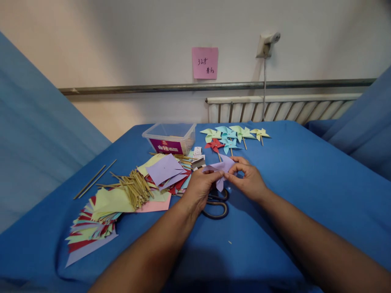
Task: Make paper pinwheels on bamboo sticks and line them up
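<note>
Between my two hands, over the middle of the table, is a purple paper pinwheel with folded blades. My left hand pinches its left side, thumb toward the centre. From the right, my right hand grips it with thumb and fingers closed at the middle. Whether a pin or stick is at its centre, I cannot tell. Below the left hand lie black-handled scissors, partly covered by that hand. A small box stands just behind the left hand.
Finished pinwheels on sticks lie at the back. A clear plastic tub stands back left. Bundled sticks, purple cut squares and a fanned paper stack cover the left. Two longer sticks lie farther left on the blue cloth.
</note>
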Motion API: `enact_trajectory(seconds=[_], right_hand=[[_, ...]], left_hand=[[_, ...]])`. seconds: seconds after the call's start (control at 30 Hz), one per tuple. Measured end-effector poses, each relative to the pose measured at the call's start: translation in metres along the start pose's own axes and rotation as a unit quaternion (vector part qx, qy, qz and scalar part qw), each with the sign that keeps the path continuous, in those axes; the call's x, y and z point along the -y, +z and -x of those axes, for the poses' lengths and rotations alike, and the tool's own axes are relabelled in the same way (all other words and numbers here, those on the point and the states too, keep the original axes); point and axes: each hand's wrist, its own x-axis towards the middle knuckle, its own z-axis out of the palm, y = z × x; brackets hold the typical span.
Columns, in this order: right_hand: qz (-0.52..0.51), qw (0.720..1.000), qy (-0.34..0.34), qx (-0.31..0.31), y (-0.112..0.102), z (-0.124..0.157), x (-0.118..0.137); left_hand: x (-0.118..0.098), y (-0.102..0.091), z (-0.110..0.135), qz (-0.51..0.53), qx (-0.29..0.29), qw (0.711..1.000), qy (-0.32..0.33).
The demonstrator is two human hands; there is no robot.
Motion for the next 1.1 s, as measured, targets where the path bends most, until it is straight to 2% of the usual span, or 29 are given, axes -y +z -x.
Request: enact_trajectory(seconds=[0.47,0.8,0.87,1.0,1.1], right_hand=[[-0.009,1.0,0.002,0.009,0.001,0.0,0.001],[-0.016,1.0,0.016,0.018,0.003,0.003,0.004],[-0.043,0.999,0.025,0.003,0.003,0.002,0.003],[-0.172,0.981,0.079,-0.047,-0.001,-0.004,0.001],[-0.241,0.961,0.135,-0.032,-0.007,-0.009,0.001]], left_hand=[[-0.004,0.003,0.002,-0.009,-0.006,1.0,-0.002],[-0.002,0.002,0.0,-0.029,-0.03,0.999,0.012],[-0.003,0.0,-0.002,-0.036,-0.025,0.999,0.021],[-0.008,-0.003,-0.003,-0.055,0.008,0.998,0.028],[-0.014,-0.001,0.001,-0.097,0.036,0.994,0.028]])
